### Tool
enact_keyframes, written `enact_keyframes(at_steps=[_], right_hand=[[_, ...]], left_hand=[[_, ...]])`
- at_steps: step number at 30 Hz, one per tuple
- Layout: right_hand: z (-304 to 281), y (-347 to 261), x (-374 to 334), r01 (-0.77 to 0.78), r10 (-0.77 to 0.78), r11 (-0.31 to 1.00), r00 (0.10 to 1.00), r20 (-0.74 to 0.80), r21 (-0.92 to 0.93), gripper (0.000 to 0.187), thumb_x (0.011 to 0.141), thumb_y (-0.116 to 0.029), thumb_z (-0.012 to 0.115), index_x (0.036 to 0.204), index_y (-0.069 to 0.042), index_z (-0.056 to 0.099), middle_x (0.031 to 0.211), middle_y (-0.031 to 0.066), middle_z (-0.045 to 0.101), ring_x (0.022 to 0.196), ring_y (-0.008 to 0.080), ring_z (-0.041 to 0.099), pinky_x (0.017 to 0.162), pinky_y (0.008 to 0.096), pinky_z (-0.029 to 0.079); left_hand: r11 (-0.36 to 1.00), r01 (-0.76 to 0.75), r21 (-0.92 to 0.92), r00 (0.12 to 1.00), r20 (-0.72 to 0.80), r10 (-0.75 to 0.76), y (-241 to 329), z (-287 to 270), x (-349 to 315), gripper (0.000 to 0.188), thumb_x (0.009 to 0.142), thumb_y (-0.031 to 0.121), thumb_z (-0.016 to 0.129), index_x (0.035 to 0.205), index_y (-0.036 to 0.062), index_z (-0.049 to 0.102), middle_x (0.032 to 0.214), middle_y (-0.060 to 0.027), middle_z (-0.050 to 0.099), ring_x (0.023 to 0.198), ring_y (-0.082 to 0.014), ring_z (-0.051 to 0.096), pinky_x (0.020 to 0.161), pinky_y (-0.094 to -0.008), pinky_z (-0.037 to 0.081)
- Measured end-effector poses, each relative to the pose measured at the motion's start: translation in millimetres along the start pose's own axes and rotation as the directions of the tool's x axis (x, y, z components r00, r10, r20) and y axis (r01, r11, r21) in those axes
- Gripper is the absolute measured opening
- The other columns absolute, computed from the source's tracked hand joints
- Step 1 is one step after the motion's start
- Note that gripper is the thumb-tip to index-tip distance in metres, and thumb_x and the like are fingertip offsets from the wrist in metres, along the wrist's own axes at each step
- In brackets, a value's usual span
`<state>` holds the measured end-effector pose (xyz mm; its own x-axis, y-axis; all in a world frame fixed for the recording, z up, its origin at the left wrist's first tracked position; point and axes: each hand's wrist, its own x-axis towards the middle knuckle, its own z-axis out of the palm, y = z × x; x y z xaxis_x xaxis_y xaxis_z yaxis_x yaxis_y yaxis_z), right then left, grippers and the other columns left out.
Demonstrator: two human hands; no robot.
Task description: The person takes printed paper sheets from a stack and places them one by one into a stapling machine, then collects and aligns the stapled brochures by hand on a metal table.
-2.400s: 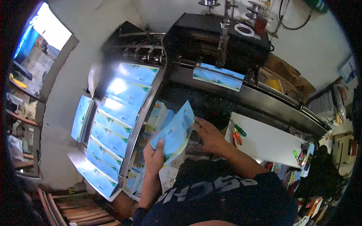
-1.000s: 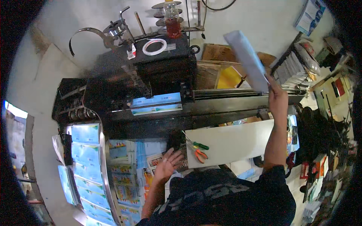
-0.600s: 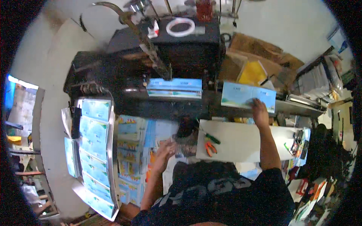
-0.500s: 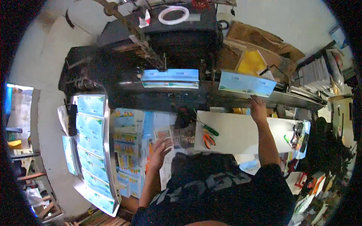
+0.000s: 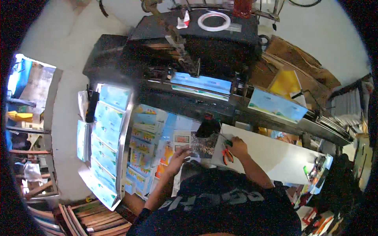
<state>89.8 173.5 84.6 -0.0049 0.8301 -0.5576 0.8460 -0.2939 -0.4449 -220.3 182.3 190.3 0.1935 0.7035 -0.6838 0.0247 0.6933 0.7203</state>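
My right hand (image 5: 239, 148) is closed around the green handle of a screwdriver (image 5: 223, 137), its thin shaft showing past my fingers. It rests over the near left end of a white board (image 5: 271, 151). Right beside it on the board lie pliers with orange-red handles (image 5: 227, 158); their jaws are partly hidden. My left hand (image 5: 179, 159) hovers holding nothing, its fingers loosely apart, close to printed sheets (image 5: 182, 138) below the machine.
A dark machine (image 5: 177, 96) spans the front, with a light-blue printed sheet (image 5: 202, 82) in it and another sheet (image 5: 277, 104) to its right. A sloping rack (image 5: 125, 145) of blue sheets stands left. A white tape roll (image 5: 214, 21) lies on top.
My right hand has come down from the right-hand blue sheet to the white board and taken hold of the screwdriver. The whole view has shifted and tilted; my left hand stays empty.
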Motion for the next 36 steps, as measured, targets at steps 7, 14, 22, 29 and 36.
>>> enact_keyframes(at_steps=[7, 14, 22, 29, 36], right_hand=[[-19.3, 9.1, -23.0, 0.218, -0.146, 0.883, 0.969, -0.199, 0.416, 0.027, 0.089, -0.024, 0.057, 0.104, -0.002, 0.058, 0.098, 0.0174, 0.062, 0.085, 0.0373, 0.063, 0.076, 0.0423, 0.051], [-77.5, -154.2, -41.7, 0.35, -0.056, 0.324, 0.935, -0.351, 0.879, 0.031, 0.092, -0.018, 0.051, 0.119, -0.002, 0.048, 0.094, 0.0079, 0.058, 0.071, 0.0144, 0.056, 0.055, 0.0307, 0.046], [-175.7, -296.0, -17.6, 0.338, 0.119, -0.148, 0.939, -0.323, 0.929, 0.035, 0.095, -0.027, 0.049, 0.126, -0.011, 0.049, 0.092, 0.0018, 0.056, 0.068, 0.0127, 0.05, 0.049, 0.029, 0.038], [-178.4, -322.0, 0.7, 0.448, 0.171, -0.027, 0.883, -0.438, 0.893, 0.027, 0.096, -0.028, 0.045, 0.117, -0.013, 0.053, 0.084, -0.0006, 0.054, 0.061, 0.0115, 0.047, 0.047, 0.0276, 0.035], [-174.6, -331.2, 19.9, 0.498, 0.259, 0.105, 0.822, -0.507, 0.861, 0.027, 0.096, -0.027, 0.045, 0.117, -0.011, 0.053, 0.084, 0.0014, 0.056, 0.051, 0.0111, 0.046, 0.042, 0.0262, 0.035]], left_hand=[[0.909, -0.179, 0.378, 0.983, 0.019, 0.185, 18.7, -6.6, 22.6, 0.036, 0.094, 0.025, 0.056, 0.122, 0.0007, 0.057, 0.118, -0.0096, 0.062, 0.11, -0.0169, 0.055, 0.098, -0.0306, 0.04], [0.777, -0.462, 0.427, 0.886, 0.259, 0.384, 179.0, 76.6, 30.3, 0.045, 0.099, 0.036, 0.046, 0.124, 0.001, 0.056, 0.114, -0.013, 0.064, 0.106, -0.0205, 0.057, 0.097, -0.0331, 0.04], [0.844, -0.536, 0.011, 0.784, 0.377, 0.493, 282.3, 57.8, 92.1, 0.042, 0.098, 0.036, 0.048, 0.12, 0.0018, 0.056, 0.095, -0.0093, 0.069, 0.086, -0.0158, 0.061, 0.08, -0.0326, 0.046], [0.812, -0.581, -0.06, 0.691, 0.491, 0.53, 292.2, 49.1, 120.0, 0.043, 0.099, 0.034, 0.046, 0.123, -0.0011, 0.053, 0.095, -0.0122, 0.069, 0.086, -0.0166, 0.061, 0.082, -0.0314, 0.046], [0.811, -0.583, 0.048, 0.725, 0.482, 0.493, 299.1, 39.9, 117.5, 0.043, 0.1, 0.032, 0.043, 0.126, -0.0013, 0.052, 0.095, -0.0109, 0.07, 0.09, -0.0175, 0.06, 0.086, -0.0323, 0.045]])
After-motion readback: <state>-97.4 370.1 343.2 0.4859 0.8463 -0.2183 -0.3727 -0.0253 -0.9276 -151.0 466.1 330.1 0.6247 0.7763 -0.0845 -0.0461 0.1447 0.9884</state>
